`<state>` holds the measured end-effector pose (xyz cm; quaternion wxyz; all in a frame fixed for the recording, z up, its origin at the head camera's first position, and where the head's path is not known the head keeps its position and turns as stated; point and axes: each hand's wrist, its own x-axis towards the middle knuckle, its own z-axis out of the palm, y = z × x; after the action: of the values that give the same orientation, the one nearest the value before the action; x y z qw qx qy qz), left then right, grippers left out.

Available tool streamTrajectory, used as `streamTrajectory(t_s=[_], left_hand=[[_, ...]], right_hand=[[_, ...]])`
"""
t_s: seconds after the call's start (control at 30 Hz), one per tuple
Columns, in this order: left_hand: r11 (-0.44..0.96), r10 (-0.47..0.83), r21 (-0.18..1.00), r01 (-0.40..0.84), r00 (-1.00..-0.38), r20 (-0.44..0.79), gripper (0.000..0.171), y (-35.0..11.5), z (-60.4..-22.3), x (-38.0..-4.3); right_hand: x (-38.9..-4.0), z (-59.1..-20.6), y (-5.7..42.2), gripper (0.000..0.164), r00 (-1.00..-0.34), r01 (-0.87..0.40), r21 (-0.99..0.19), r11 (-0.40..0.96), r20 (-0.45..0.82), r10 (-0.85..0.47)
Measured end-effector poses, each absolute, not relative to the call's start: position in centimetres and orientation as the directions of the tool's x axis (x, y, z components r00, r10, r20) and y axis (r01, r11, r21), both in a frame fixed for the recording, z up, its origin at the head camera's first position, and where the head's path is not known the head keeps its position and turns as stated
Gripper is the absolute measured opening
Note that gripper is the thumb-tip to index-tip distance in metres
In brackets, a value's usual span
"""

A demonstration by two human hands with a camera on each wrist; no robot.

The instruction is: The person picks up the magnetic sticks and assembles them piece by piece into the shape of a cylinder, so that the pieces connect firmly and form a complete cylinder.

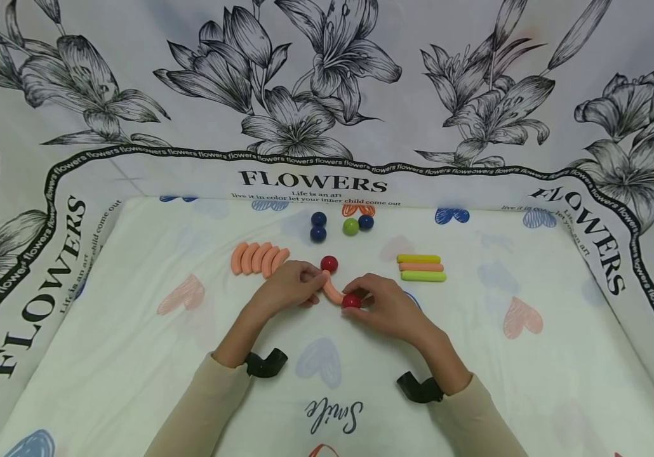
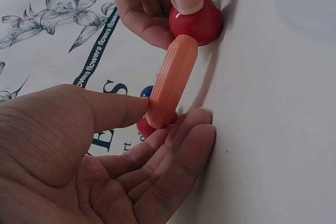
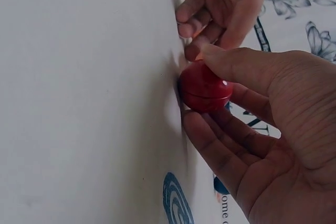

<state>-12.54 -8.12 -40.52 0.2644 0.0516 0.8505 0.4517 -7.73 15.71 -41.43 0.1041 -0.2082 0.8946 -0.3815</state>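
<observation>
A curved orange rod (image 1: pixel 331 289) lies in the middle of the cloth, with a red ball at each end. My left hand (image 1: pixel 289 285) pinches the rod near its far end, thumb on one side and fingers on the other in the left wrist view. Just beyond those fingertips sits the far red ball (image 1: pixel 329 263). My right hand (image 1: pixel 387 304) holds the near red ball (image 3: pixel 206 86) between thumb and fingers, against the rod's near end (image 2: pixel 185 43). Whether ball and rod are joined I cannot tell.
Left of the hands, several curved orange rods (image 1: pixel 255 259) lie in a row. Three straight rods (image 1: pixel 421 267), yellow, orange and green, are stacked side by side at the right. Farther back are dark blue balls (image 1: pixel 318 226) and a green ball (image 1: pixel 350 226). Flower-printed fabric (image 1: pixel 315 181) rises behind.
</observation>
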Motion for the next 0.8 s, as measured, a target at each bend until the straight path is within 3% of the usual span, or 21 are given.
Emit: streamTrajectory(t_s=[0.8], left_hand=[[0.574, 0.364, 0.809, -0.126, -0.846, -0.390, 0.031, -8.41, -40.50, -12.49]], right_hand=[[-7.90, -41.23, 16.52, 0.026, -0.886, -0.285, -0.745, 0.603, -0.036, -0.463]])
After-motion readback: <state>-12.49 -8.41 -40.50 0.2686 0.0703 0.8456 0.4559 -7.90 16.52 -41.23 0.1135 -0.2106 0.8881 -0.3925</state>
